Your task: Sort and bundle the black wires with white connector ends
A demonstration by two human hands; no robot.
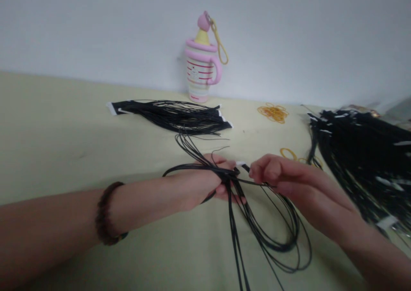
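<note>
My left hand is closed round a bunch of thin black cords, which wrap over its fingers and loop down toward the near edge. My right hand pinches the same cords close to a small white tag at their end, just right of the left hand. A dark bead bracelet sits on my left wrist.
A bundle of black cords with white ends lies behind the hands. A big heap of the same cords fills the right side. A pink striped bottle stands by the wall. Yellow rubber bands lie on the pale yellow table.
</note>
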